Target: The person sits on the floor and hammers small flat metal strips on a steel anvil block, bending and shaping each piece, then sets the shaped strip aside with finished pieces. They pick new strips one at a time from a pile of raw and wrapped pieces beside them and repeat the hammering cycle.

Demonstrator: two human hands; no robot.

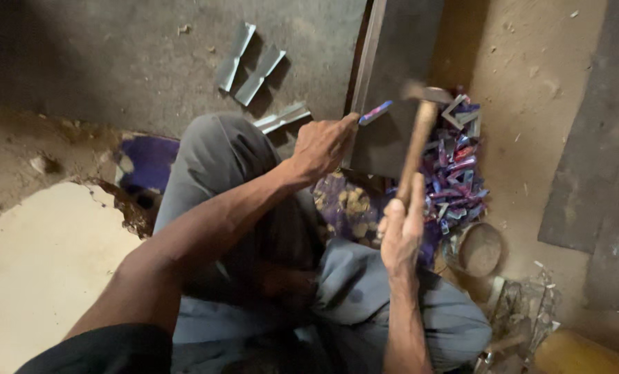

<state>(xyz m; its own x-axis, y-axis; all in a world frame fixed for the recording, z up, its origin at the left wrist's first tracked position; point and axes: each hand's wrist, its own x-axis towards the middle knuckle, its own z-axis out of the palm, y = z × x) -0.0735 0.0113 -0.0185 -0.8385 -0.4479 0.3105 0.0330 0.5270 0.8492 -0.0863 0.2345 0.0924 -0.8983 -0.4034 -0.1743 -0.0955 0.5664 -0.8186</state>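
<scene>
Seen from above, centre of frame: left hand (321, 147) pinching a small flat metal strip (375, 112), blue and red printed, fingertips closed on its near end, far end held out against a dark steel block (392, 104) in the upper middle. Right hand (401, 232), lower centre-right, wrapped tight around the bottom of a wooden-handled hammer (420, 135), head blurred and raised just right of the strip. Likely thin, light sheet, stiff enough to keep its shape yet easily bent, edges probably sharp; best gripped by the near end, flat between thumb and fingers, well clear of the struck part. Right of centre, a heap of similar coloured strips (456, 173) on the dirt floor; upper left, three plain folded metal pieces (254, 73); lower right, a small round tin (477, 249).
</scene>
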